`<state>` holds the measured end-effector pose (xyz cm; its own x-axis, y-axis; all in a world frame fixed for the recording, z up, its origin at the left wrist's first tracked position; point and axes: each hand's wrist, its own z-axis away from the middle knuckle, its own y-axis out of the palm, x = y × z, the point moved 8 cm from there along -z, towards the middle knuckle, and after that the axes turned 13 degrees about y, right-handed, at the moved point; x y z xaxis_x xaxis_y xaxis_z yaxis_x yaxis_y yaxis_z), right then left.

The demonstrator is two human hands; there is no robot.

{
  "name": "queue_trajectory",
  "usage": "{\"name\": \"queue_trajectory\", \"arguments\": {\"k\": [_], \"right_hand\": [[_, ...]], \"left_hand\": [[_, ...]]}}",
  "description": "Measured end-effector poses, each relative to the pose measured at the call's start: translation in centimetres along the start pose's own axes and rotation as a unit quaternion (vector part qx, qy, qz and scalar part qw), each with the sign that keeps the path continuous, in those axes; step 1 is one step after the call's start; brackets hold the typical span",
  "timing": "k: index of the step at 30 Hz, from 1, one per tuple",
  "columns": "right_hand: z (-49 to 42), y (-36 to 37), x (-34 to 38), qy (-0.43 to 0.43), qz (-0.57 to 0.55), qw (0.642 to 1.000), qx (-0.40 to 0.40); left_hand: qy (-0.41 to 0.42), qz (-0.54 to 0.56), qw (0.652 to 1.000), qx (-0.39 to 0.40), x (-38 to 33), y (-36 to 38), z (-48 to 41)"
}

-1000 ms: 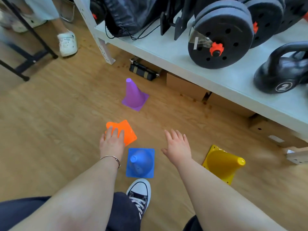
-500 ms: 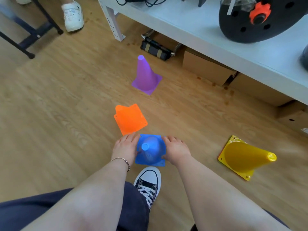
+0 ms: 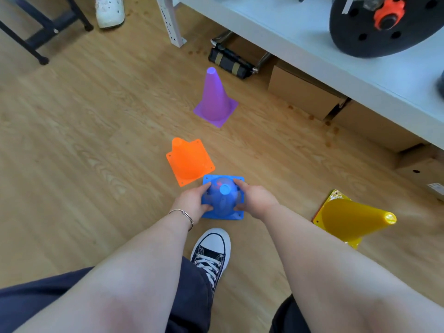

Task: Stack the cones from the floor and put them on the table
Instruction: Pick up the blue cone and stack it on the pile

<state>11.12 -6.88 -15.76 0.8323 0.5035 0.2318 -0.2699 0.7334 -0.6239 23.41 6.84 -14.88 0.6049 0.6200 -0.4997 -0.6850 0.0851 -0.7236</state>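
Observation:
A blue cone (image 3: pixel 223 200) stands upright on the wooden floor just ahead of my shoe. My left hand (image 3: pixel 192 204) grips its left side and my right hand (image 3: pixel 255 200) grips its right side. An orange cone (image 3: pixel 188 162) lies tipped over just beyond it, base toward me. Farther off, a purple cone (image 3: pixel 215 99) stands upright. At the right a yellow cone (image 3: pixel 353 218) lies on its side, tip pointing right. The white table (image 3: pixel 312 37) runs across the upper right.
On the table sits a black weight plate (image 3: pixel 384 27) with an orange hub. Cardboard boxes (image 3: pixel 302 92) and a black bag (image 3: pixel 230 60) lie under it. A black frame's legs (image 3: pixel 43 32) and another person's white shoe (image 3: pixel 110 10) are at the top left. My own shoe (image 3: pixel 211 253) is below the blue cone.
Both hands came off the floor around the orange cone, moved in on the blue cone and closed on its two sides. The view has dropped closer to the floor.

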Motion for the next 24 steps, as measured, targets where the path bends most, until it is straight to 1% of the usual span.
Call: {"name": "queue_trajectory", "arguments": {"k": [3, 5, 9, 13, 19, 22, 24], "right_hand": [[0.8, -2.5, -0.6, -0.01, -0.036, 0.999, -0.026], [1.7, -4.1, -1.2, -0.012, -0.082, 0.996, -0.039], [3.9, -7.1, -3.0, -0.009, -0.164, 0.984, -0.064], [6.0, -9.8, -4.9, -0.008, -0.191, 0.977, -0.099], [9.6, -14.3, -8.7, 0.006, -0.223, 0.962, -0.159], [11.7, -16.2, -11.1, 0.011, -0.269, 0.945, -0.185], [13.2, -17.2, -13.0, 0.01, -0.322, 0.926, -0.198]], "left_hand": [[0.007, 0.094, 0.995, -0.046, -1.7, -1.4, 0.0], [0.018, 0.125, 0.99, -0.065, -3.3, -2.6, -0.2], [0.058, 0.128, 0.988, -0.058, -7.1, -4.7, -0.9], [0.089, 0.117, 0.988, -0.055, -10.7, -6.3, -1.5], [0.148, 0.128, 0.978, -0.068, -17.6, -8.5, -2.1], [0.17, 0.156, 0.97, -0.071, -20.9, -9.2, -2.6], [0.184, 0.182, 0.964, -0.06, -23.2, -9.0, -3.0]]}}
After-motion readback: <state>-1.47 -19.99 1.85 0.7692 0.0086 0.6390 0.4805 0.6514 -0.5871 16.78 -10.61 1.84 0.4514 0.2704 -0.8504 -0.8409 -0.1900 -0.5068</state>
